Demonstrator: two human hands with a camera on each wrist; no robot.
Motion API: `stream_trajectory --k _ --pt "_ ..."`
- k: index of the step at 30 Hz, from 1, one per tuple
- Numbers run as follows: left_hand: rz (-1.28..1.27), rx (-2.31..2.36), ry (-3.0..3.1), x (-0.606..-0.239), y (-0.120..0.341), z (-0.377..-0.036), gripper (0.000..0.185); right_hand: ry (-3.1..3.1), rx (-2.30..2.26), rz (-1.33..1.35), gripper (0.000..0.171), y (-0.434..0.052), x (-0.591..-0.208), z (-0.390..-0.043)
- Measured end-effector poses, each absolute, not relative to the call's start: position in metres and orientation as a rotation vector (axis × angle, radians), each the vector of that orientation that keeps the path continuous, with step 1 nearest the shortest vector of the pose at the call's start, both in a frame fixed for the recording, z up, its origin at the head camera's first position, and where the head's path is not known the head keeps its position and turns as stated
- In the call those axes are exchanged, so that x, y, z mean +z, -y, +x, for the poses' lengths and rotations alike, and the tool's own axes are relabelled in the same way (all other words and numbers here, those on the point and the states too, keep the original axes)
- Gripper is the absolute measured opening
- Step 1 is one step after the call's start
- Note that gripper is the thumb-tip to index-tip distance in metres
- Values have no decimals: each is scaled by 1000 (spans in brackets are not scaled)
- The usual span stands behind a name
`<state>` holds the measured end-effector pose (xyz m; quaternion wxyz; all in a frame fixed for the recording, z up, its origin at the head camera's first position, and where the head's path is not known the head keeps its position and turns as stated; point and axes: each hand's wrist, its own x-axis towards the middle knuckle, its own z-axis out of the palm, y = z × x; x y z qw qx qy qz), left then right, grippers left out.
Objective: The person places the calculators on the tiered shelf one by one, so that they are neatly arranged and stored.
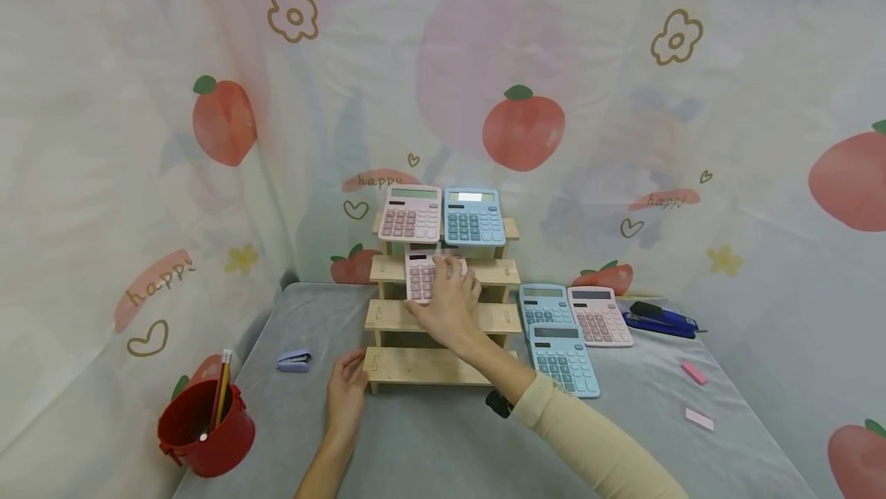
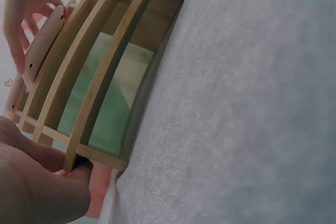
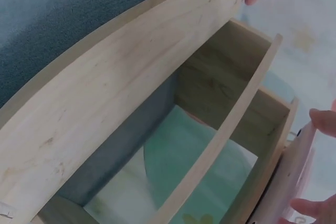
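Pinches the wooden stand [image 1: 436,367] at the left end of its bottom step with the left hand [image 1: 346,393]. Has two overlapping blue calculators [image 1: 565,363] on the table [image 1: 429,437], right of the stand. Grips a pale pink calculator [image 1: 419,277] with the right hand [image 1: 451,305], at the second step from the top. Shows another pink calculator [image 1: 411,214] beside a third blue calculator [image 1: 474,217] above.

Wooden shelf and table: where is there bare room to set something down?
The middle of the bottom step is bare, as is the gray table between the lower blue calculator and pink blocks, and between the red bucket and left hand. Crowded: the top step, and the calculator cluster right of the shelf.
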<state>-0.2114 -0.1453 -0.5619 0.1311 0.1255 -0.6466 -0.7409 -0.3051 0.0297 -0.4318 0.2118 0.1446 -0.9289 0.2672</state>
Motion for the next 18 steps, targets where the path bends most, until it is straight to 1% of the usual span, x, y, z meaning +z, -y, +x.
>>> stream_trajectory --k 12,18 --pt "347 -2154 1870 -564 146 -211 44 2543 710 404 100 -20 -437 -310" --pt "340 -2157 1898 -564 146 -209 44 2554 686 439 95 -20 -440 -311"
